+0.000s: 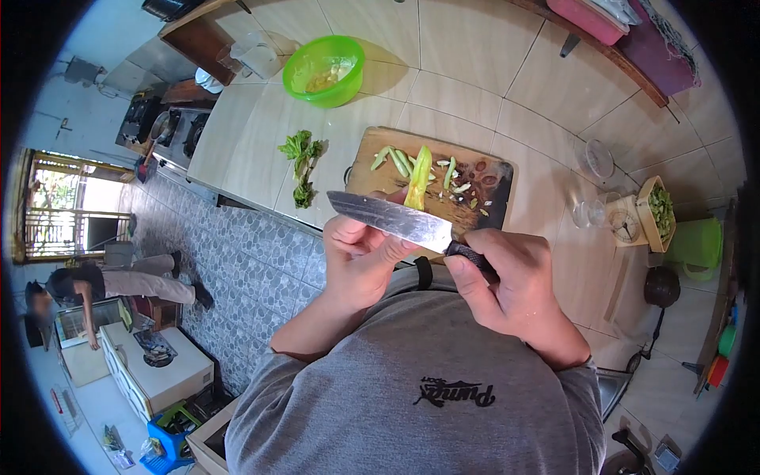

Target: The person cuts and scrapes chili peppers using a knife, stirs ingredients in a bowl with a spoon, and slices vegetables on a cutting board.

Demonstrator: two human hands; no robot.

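Note:
My right hand (507,277) is closed around the dark handle of a kitchen knife (388,218). The broad blade points left across my left hand (356,257). Behind the blade, the left fingers, partly hidden, grip a yellow-green ribbed piece that looks like star fruit (419,178). Below it lies a wooden cutting board (372,182) with a dark, worn right end. Green strips (401,162) and small pale scraps (461,188) are scattered over it.
Leafy greens (301,162) lie left of the board, with a green bowl (328,71) holding pale pieces behind. On the right are glasses (590,212) and a kitchen scale (625,224), its tray (659,214) filled with chopped green pieces. Another person (119,281) bends at the far left.

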